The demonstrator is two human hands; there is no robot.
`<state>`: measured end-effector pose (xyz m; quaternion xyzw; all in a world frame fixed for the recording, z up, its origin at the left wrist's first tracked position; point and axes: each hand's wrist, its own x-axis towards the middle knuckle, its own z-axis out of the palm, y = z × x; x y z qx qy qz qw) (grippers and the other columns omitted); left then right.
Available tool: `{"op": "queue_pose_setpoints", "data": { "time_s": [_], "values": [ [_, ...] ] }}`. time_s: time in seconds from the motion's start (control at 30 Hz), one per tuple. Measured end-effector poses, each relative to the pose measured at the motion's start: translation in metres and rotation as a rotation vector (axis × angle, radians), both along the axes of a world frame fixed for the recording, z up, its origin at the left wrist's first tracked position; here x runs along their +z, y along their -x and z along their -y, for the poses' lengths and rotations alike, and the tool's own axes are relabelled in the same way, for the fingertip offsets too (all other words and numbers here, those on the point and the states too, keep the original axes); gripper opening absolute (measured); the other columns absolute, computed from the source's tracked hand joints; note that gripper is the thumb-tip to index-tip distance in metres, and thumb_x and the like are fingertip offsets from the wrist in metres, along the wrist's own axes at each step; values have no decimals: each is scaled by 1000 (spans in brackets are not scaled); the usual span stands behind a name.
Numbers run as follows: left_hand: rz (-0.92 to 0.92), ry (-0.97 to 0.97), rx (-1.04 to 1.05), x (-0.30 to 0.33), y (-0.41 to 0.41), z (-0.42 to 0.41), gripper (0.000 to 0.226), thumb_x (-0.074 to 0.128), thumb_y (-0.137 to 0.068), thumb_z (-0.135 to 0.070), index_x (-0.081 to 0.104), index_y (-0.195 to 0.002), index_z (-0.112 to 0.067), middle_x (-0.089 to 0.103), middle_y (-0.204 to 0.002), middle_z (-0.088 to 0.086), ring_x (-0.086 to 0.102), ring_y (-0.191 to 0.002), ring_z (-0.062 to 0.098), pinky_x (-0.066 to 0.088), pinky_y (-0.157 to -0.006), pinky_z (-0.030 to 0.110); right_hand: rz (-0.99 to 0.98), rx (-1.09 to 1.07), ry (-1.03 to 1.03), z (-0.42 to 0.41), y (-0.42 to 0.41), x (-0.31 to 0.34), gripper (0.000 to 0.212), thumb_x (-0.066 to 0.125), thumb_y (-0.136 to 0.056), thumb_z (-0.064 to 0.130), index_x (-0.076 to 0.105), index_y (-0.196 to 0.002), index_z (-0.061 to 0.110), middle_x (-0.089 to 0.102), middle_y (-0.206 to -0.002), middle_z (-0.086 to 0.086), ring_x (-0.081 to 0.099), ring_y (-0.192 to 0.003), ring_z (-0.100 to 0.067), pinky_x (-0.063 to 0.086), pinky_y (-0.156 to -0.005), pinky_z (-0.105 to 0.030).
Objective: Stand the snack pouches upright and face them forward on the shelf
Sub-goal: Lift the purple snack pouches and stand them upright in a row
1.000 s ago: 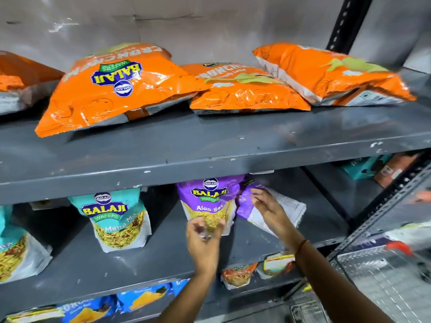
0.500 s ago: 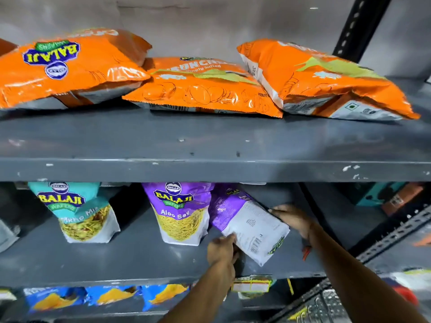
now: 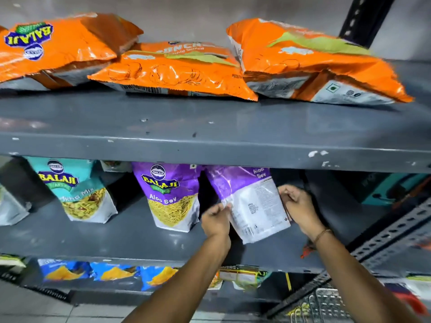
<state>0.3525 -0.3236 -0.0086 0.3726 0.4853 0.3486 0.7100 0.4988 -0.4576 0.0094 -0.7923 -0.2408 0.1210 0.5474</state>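
Observation:
A purple Aloo Sev pouch (image 3: 251, 201) is held between both hands on the grey middle shelf (image 3: 130, 238). Its white printed back faces me and it leans to the left. My left hand (image 3: 215, 221) pinches its lower left edge. My right hand (image 3: 297, 206) grips its right edge. Just to the left, a second purple Aloo Sev pouch (image 3: 172, 194) stands upright, front facing me. Further left a teal Mitha Mix pouch (image 3: 79, 192) also stands upright and faces forward.
Three large orange chip bags (image 3: 177, 68) lie flat on the upper shelf (image 3: 210, 141), whose front lip hangs over the pouches. Blue packets (image 3: 112, 272) line the shelf below. A perforated metal upright (image 3: 384, 236) and a wire basket (image 3: 326, 304) are at lower right.
My left hand left the upright purple pouch and took the lower left edge of the tilted one. My right hand moved onto its right edge. The pouch rose from lying to nearly standing.

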Motion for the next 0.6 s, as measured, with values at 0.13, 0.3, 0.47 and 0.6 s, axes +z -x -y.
{"op": "queue_pose_setpoints", "data": {
  "time_s": [0.13,0.3,0.47,0.6],
  "values": [
    [179,-219,-55,27,-17,-5,21,58,-84,18,63,-81,-2,55,-86,12,53,-67,11,49,-65,16,115,-112,-108,14,-6,4,28,55,-92,12,67,-82,35,73,-87,2,66,-78,-12,56,-73,-38],
    [76,-449,-161,26,-23,-14,16,67,-84,4,73,-96,11,74,-97,19,58,-85,15,51,-81,33,165,-133,-141,22,-3,-17,16,51,-88,32,65,-90,25,73,-85,-4,67,-76,-18,59,-76,-53],
    [-128,-616,-291,-10,-14,-21,15,68,-86,-6,73,-86,8,73,-86,31,52,-63,-14,43,-66,16,129,-95,-56,30,7,-47,17,50,-90,34,63,-90,24,71,-81,-10,68,-76,-34,56,-76,-58],
    [-246,-655,-339,-19,-11,-23,20,69,-88,-25,77,-93,-7,79,-90,12,72,-89,15,48,-72,24,198,-187,-59,30,13,-41,10,59,-91,17,67,-93,23,73,-87,9,70,-82,-17,58,-82,-36]
  ]
}}
